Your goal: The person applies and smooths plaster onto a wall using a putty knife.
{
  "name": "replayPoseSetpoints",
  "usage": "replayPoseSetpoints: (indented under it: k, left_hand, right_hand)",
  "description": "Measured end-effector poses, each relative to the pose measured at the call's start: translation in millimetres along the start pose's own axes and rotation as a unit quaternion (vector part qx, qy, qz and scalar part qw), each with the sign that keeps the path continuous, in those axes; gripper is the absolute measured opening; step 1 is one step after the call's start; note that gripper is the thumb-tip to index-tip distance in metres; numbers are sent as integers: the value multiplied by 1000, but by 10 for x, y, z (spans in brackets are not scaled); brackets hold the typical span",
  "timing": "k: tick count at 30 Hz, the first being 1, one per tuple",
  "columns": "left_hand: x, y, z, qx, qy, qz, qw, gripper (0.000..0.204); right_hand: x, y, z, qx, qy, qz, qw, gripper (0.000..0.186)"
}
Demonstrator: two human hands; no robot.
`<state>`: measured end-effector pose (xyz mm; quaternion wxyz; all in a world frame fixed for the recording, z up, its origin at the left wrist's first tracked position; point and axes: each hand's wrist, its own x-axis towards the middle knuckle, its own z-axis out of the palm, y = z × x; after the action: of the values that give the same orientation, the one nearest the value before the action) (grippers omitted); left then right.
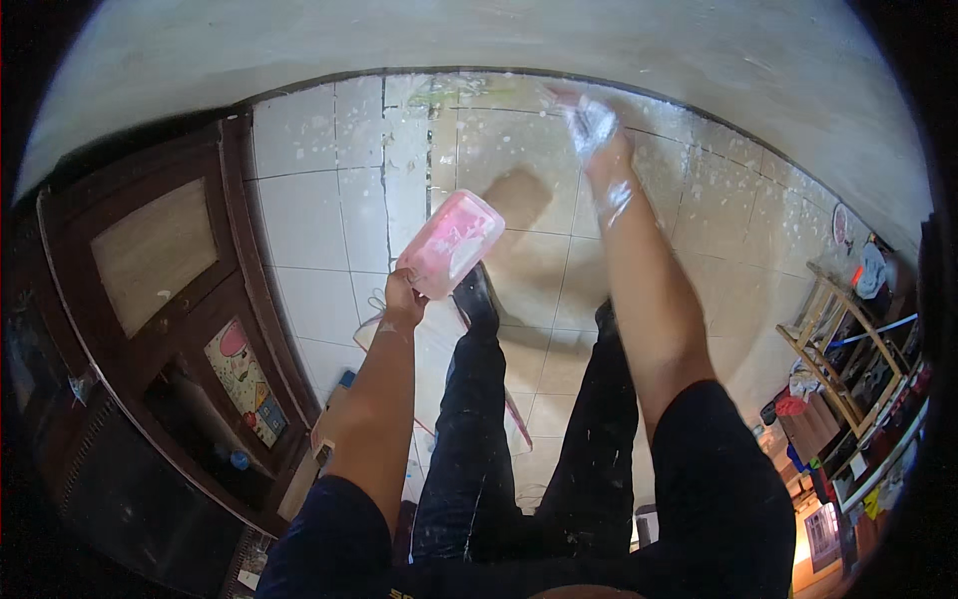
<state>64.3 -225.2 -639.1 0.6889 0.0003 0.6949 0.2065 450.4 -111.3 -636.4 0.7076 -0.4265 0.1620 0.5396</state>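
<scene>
Out ahead, clamped at its near end in the left hand's grip (402,299), one pink container (454,245) lies to the near left of the right hand (594,130), its long axis slanting away and rightward. Of the two hands, the left is the nearer; the right, white-smeared, blurred and apart from the container, stretches toward one wall (499,35), and whether its fingers close together cannot be told.

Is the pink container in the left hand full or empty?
Not bare: white patches show on the pink container, held by the left hand. How full it is, I cannot tell.
</scene>
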Motion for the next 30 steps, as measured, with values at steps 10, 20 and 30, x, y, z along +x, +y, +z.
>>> replayPoseSetpoints:
  k: [10,20,30]
  left_hand:
    - [-72,42,-31,25,49,-13,998,55]
    - [-48,-89,56,25,24,10,999,54]
    - [119,-445,281,40,-25,0,999,48]
  right_hand:
    - [-1171,-445,58,-80,44,-72,993,25]
    - [-111,-1010,422,-60,46,-125,989,24]
    - [-402,-339,-452,-22,113,-10,993,27]
